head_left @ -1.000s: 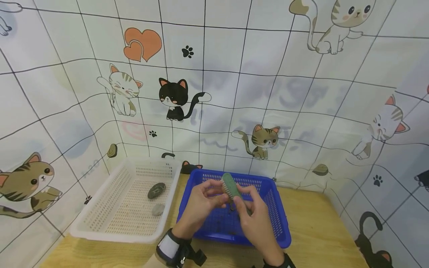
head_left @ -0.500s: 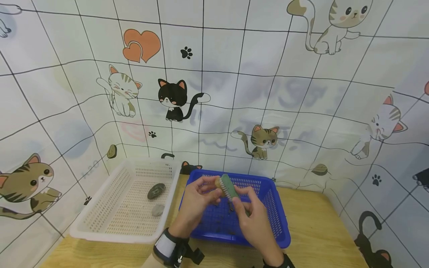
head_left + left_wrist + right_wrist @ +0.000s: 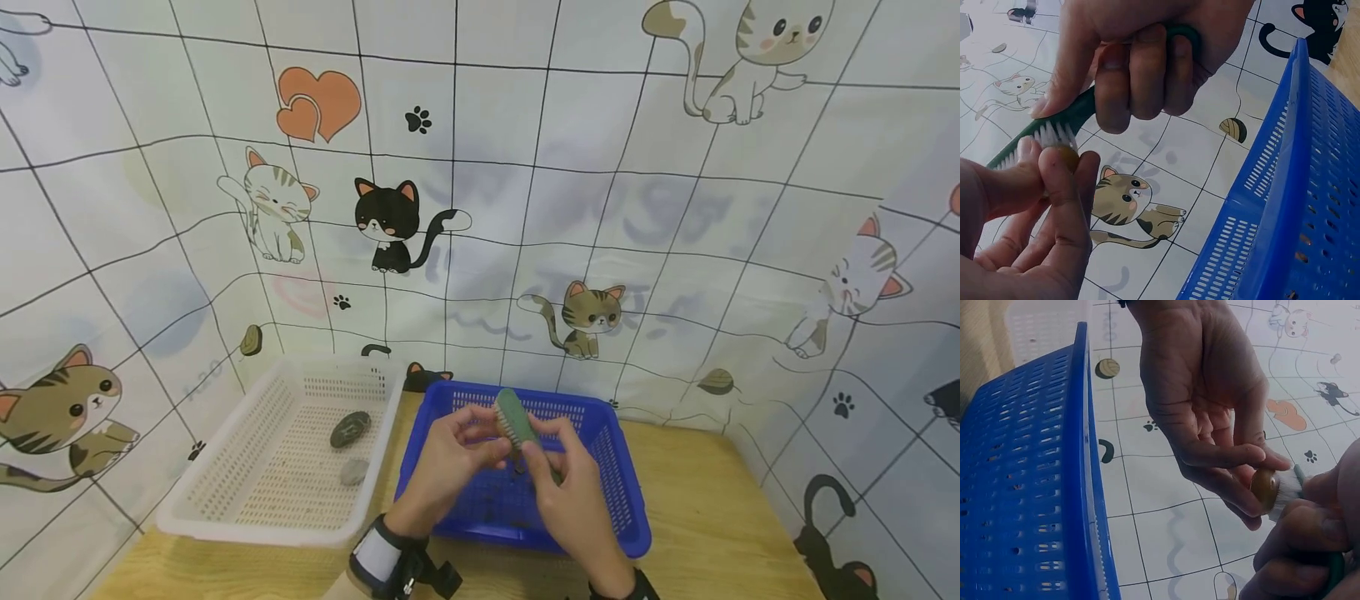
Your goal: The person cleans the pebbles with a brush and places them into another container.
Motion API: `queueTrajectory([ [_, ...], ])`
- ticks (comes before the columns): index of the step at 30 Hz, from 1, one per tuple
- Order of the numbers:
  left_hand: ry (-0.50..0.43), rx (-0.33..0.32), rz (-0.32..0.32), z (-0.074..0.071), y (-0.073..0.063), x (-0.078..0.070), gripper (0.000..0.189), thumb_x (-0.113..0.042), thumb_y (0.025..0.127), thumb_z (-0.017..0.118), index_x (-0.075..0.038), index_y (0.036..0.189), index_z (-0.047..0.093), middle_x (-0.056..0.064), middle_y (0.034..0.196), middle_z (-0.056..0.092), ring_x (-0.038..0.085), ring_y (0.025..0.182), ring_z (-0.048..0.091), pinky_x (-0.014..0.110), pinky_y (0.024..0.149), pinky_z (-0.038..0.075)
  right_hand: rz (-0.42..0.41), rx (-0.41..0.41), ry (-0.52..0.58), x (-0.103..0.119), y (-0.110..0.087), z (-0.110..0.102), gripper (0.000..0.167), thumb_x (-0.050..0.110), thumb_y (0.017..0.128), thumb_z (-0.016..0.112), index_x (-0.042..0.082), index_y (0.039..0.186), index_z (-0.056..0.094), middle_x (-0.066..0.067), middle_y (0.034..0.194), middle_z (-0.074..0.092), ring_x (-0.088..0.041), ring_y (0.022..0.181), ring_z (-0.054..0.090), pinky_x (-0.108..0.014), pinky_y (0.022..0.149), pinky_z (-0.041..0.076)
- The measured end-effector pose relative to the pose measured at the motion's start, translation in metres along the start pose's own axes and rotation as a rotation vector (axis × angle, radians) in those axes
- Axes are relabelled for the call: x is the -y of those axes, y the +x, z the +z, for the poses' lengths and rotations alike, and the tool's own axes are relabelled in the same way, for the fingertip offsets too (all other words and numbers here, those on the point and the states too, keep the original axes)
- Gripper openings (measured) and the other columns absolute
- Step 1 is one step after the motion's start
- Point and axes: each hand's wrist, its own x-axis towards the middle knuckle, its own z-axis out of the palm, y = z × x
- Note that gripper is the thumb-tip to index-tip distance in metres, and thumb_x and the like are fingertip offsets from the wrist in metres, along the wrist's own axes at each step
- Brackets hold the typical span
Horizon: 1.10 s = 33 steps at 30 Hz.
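Note:
Above the blue basket (image 3: 636, 521), my left hand (image 3: 438, 471) pinches a small smooth brown pebble (image 3: 1264, 489) between thumb and fingertips. My right hand (image 3: 573, 492) grips a green scrubbing brush (image 3: 514, 415), its fingers curled round the handle and the thumb along its back. White bristles (image 3: 1057, 134) press against the pebble in both wrist views. From the head, the pebble is hidden behind the brush and left fingers. Two stones lie in the white basket (image 3: 251, 532) at the left: a dark one (image 3: 350, 429) with pale streaks and a pale grey one (image 3: 353, 472).
Both baskets stand side by side on a wooden table (image 3: 697, 500). Small dark bits (image 3: 491, 493) lie on the blue basket's floor. A cat-printed sheet (image 3: 487, 208) hangs behind and along both sides.
Half a second ago the pebble showed at the brush's bristles in the head view; now it is hidden. The brush and left hand have shifted slightly against each other, and both hands keep their grip.

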Motion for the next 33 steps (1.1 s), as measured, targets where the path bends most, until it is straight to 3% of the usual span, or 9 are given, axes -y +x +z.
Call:
queueTrajectory([
  [7, 0.011, 0.013, 0.003, -0.0020, -0.0020, -0.0005, 0.043, 0.002, 0.101, 0.086, 0.007, 0.141, 0.070, 0.022, 0.131, 0.084, 0.020, 0.102, 0.086, 0.032, 0.085, 0.073, 0.035, -0.009, -0.016, -0.0020, 0.0015, -0.0036, 0.030, 0.027, 0.122, 0.064, 0.014, 0.150, 0.066, 0.010, 0.058, 0.044, 0.003, 0.045, 0.032, -0.017, 0.041, 0.029],
  [12, -0.014, -0.049, 0.011, -0.0037, -0.0029, -0.0034, 0.045, 0.001, 0.102, 0.087, 0.003, 0.144, 0.071, 0.021, 0.135, 0.084, 0.019, 0.103, 0.087, 0.030, 0.085, 0.073, 0.067, 0.001, -0.019, -0.0002, 0.0001, -0.0041, 0.031, 0.027, 0.122, 0.065, 0.015, 0.150, 0.067, 0.010, 0.060, 0.044, 0.002, 0.046, 0.033, -0.017, 0.044, 0.028],
  [19, -0.066, -0.115, 0.023, -0.0051, -0.0016, -0.0051, 0.046, 0.002, 0.103, 0.085, 0.002, 0.147, 0.071, 0.015, 0.126, 0.088, 0.014, 0.091, 0.083, 0.030, 0.081, 0.071, 0.054, 0.039, 0.009, 0.0028, -0.0037, -0.0015, 0.030, 0.024, 0.121, 0.066, 0.012, 0.148, 0.066, 0.008, 0.067, 0.053, 0.004, 0.043, 0.033, -0.016, 0.039, 0.030],
  [26, -0.047, -0.057, -0.007, -0.0052, -0.0004, -0.0053, 0.045, 0.000, 0.105, 0.083, 0.003, 0.148, 0.069, 0.011, 0.124, 0.087, 0.015, 0.100, 0.083, 0.029, 0.085, 0.072, -0.013, 0.029, 0.006, 0.0030, -0.0035, 0.0020, 0.028, 0.021, 0.121, 0.067, 0.010, 0.146, 0.066, 0.010, 0.064, 0.052, 0.005, 0.045, 0.036, -0.016, 0.038, 0.032],
  [33, 0.000, 0.030, -0.012, -0.0045, -0.0004, -0.0026, 0.038, 0.000, 0.105, 0.085, 0.004, 0.140, 0.070, 0.011, 0.123, 0.086, 0.016, 0.097, 0.086, 0.031, 0.085, 0.073, -0.022, -0.007, -0.010, 0.0018, -0.0013, 0.0010, 0.028, 0.020, 0.121, 0.066, 0.011, 0.147, 0.066, 0.012, 0.058, 0.042, 0.009, 0.042, 0.029, -0.012, 0.038, 0.026],
])
